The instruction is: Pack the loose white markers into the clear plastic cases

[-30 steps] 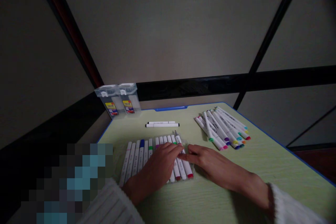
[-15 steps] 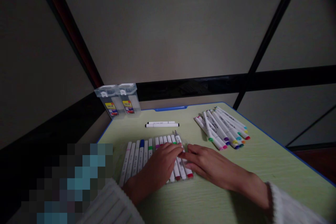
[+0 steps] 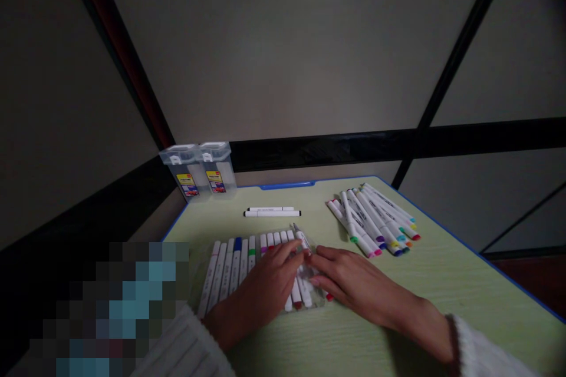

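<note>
A row of white markers with coloured caps (image 3: 234, 265) lies side by side in a clear plastic tray on the green table (image 3: 442, 283). My left hand (image 3: 260, 291) rests over the right half of that row, fingers curled down onto the markers. My right hand (image 3: 354, 283) meets it from the right, fingers extended and pressed on the outermost markers near their red caps. The fingertips of both hands touch at one marker (image 3: 303, 241) at the row's right end. Which marker, if any, is gripped is hidden.
A loose pile of coloured-cap markers (image 3: 375, 221) lies at the right rear. Two markers with black caps (image 3: 272, 211) lie near the table's middle back. Two clear plastic cases (image 3: 198, 168) stand at the back left corner. A blurred patch covers the lower left.
Both hands have shifted slightly; the right hand's fingers slid further over the row's right-end markers. The view dipped a little.
</note>
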A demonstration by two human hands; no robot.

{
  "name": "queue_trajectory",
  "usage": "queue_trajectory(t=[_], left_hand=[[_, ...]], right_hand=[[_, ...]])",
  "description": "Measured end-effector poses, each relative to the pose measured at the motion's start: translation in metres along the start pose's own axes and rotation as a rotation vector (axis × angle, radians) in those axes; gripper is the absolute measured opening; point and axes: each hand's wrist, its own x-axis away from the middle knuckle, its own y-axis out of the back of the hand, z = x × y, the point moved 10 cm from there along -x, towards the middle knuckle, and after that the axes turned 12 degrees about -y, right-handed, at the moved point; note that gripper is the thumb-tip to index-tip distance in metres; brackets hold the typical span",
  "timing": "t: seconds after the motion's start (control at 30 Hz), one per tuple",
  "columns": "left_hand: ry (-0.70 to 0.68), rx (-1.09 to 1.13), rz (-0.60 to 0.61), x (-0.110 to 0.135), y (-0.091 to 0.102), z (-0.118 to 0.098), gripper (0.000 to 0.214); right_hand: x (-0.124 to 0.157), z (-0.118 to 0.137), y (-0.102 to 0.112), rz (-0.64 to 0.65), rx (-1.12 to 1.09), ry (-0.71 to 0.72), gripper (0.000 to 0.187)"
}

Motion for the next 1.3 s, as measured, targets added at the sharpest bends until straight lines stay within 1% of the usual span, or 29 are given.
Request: queue_trajectory(t=[0.07,0.13,0.27,0.4,0.5,0.63,0.8,0.97,1.13,1.3], left_hand=[[0.010,0.013,-0.021,0.001,0.000,0.002,0.039],[0.020,0.026,-0.030,0.002,0.001,0.003,0.035],[0.016,0.020,0.006,0.000,0.000,0.001,0.025],[0.001,0.021,0.044,-0.002,0.000,-0.002,0.025],[0.002,0.021,0.058,-0.002,-0.001,-0.002,0.024],[-0.005,0.019,0.045,-0.002,-0.002,-0.001,0.025],[-0.016,0.031,0.024,-0.002,-0.002,-0.001,0.027],[-0.018,0.014,0.046,-0.003,-0.002,-0.002,0.028],[-0.009,0.005,0.065,-0.002,-0.002,-0.001,0.028],[-0.012,0.013,0.069,-0.002,-0.002,-0.002,0.028]], right_hand=[[0.000,-0.002,0.000,-0.009,0.019,-0.016,0.021],[0.000,-0.005,0.000,-0.021,0.039,-0.034,0.020],[-0.001,-0.007,-0.001,-0.044,0.040,-0.045,0.019],[-0.001,-0.008,-0.004,-0.057,0.055,-0.042,0.021],[-0.001,-0.006,-0.002,-0.075,0.054,-0.022,0.022],[0.000,-0.005,0.001,-0.081,0.089,-0.029,0.022],[0.001,-0.004,0.006,-0.124,0.147,-0.061,0.021],[0.001,-0.005,0.008,-0.131,0.166,-0.074,0.018],[0.000,-0.014,0.013,-0.167,0.232,-0.109,0.015],[-0.002,-0.026,0.012,-0.148,0.287,-0.171,0.014]])
